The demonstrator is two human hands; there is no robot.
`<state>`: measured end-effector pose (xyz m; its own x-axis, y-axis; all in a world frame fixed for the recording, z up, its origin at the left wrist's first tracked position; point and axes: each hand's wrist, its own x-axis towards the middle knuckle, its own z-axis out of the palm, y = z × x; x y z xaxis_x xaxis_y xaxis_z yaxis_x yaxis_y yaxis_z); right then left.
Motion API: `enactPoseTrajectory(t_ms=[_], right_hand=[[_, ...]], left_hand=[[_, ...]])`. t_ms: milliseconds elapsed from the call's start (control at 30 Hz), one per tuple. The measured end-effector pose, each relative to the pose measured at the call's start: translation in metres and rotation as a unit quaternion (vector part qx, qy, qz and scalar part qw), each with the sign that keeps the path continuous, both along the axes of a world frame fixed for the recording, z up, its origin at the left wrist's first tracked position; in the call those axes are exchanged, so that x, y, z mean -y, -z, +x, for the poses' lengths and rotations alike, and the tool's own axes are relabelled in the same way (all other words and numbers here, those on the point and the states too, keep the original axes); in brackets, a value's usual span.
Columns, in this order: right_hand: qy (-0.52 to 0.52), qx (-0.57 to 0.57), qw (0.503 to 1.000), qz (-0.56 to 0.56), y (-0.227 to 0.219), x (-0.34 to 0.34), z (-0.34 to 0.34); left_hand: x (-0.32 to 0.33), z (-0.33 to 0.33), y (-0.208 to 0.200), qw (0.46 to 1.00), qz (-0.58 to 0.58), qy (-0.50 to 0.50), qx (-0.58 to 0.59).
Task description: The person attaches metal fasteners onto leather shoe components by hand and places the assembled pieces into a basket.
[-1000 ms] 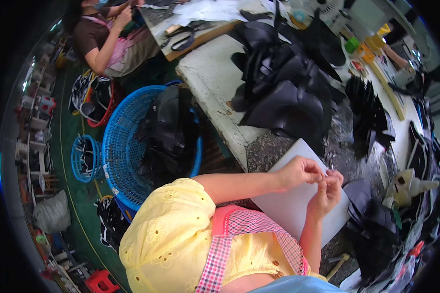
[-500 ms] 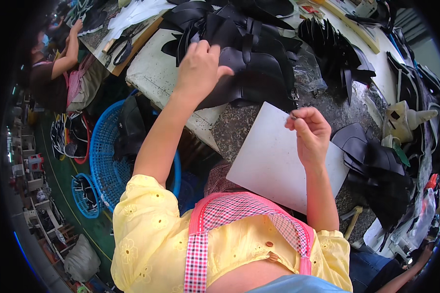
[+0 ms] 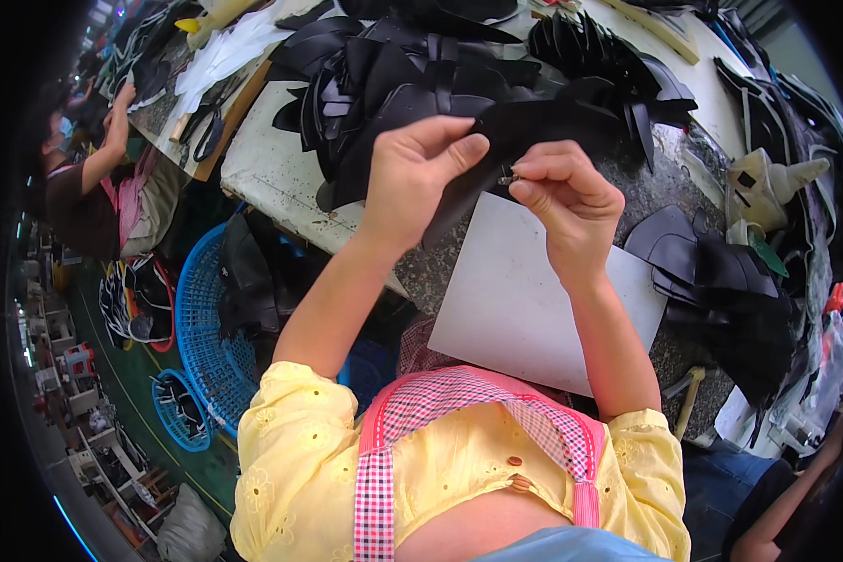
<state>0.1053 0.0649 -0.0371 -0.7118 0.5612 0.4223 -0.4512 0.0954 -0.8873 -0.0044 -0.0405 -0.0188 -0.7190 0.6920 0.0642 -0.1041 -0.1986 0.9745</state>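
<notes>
Speckled tabletop [image 3: 431, 269] below, left hand [image 3: 407, 178] pinches a broad, black piece [image 3: 543, 122], right hand [image 3: 576, 206] something tiny [image 3: 507, 178].

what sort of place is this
Likely a workshop or factory floor: shaped black pieces lie heaped on a worktable, a blue basket beside it holds more dark pieces, and a co-worker is at a neighbouring table.

The bare left hand [image 3: 412, 183] is raised, thumb and index finger pinched together and pointing toward the bare right hand [image 3: 576, 206], which pinches likewise, remaining fingers curled. The hands stand near each other, apart. Both bare forearms [image 3: 342, 295] slant inward from bent elbows.
</notes>
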Motion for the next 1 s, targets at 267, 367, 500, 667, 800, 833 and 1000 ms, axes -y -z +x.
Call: enactPoseTrajectory(t_ms=[267,367,500,667,800,833,1000], right_hand=[[0.059,-0.004,0.998,-0.001,0.006,0.004,0.011],[0.053,-0.001,0.998,-0.014,0.006,0.003,0.013],[-0.009,0.006,1.0,-0.019,0.006,-0.003,0.014],[-0.009,0.035,0.999,-0.004,0.004,-0.002,0.013],[0.023,0.13,0.984,0.121,0.001,-0.007,0.025],[0.088,0.1,0.972,0.195,0.002,-0.008,0.025],[-0.019,0.073,0.908,0.413,-0.035,-0.024,0.031]], left_hand=[[0.01,0.02,0.011,0.99,0.042,0.068,0.12],[0.01,0.024,0.01,0.99,0.04,0.066,0.116],[0.009,0.023,0.009,0.997,0.006,0.078,0.004],[0.011,0.026,0.012,0.992,-0.04,0.03,-0.116],[0.012,0.033,0.014,0.97,-0.012,0.009,-0.242],[0.011,0.034,0.015,0.971,0.012,0.03,-0.237],[0.014,0.049,0.014,0.972,0.078,0.097,-0.201]])
